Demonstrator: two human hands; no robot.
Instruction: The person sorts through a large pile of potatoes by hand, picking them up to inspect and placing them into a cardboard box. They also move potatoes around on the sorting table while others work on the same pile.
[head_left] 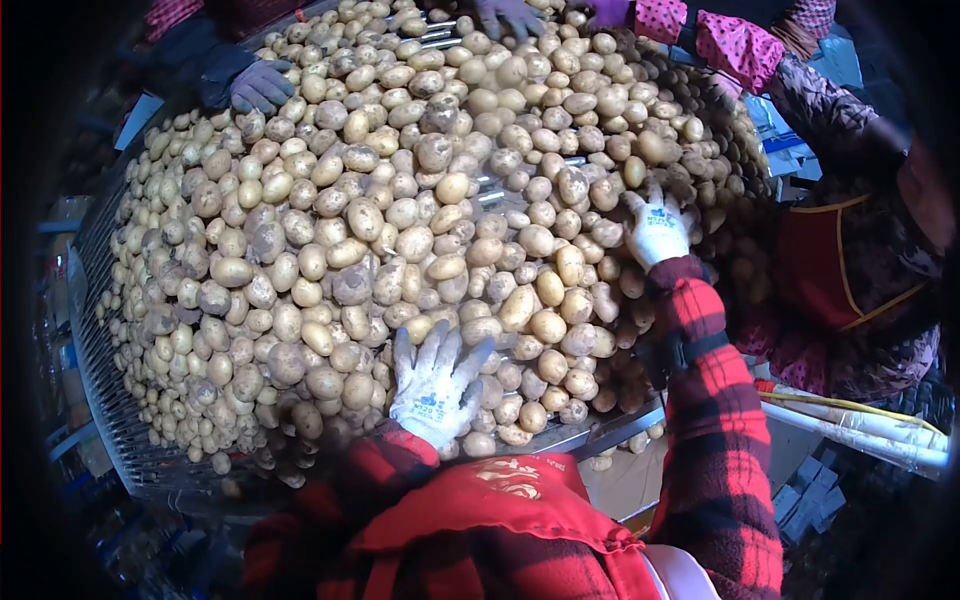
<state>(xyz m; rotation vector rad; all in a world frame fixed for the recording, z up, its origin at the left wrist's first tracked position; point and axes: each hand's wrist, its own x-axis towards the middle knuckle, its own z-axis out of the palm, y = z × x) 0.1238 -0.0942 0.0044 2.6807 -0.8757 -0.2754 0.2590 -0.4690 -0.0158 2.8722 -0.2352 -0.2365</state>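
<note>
A broad heap of potatoes [365,218] covers the metal grate, whose bars [490,190] show through gaps near the middle. My left hand [437,385], in a white knit glove with grey fingertips, lies on the near part of the heap with its fingers spread. Farther out on the right, my right hand [657,228] wears a matching glove. Its fingers are apart and rest among potatoes, with one potato [635,172] just beyond the fingertips. Neither hand holds a potato that I can see. Some potatoes near both hands carry dark soil.
A co-worker's gloved hand [262,87] rests at the heap's far left, and another gloved hand [508,15] reaches in at the top. A person in pink dotted sleeves [740,50] stands at the right. White poles [860,430] jut out at lower right.
</note>
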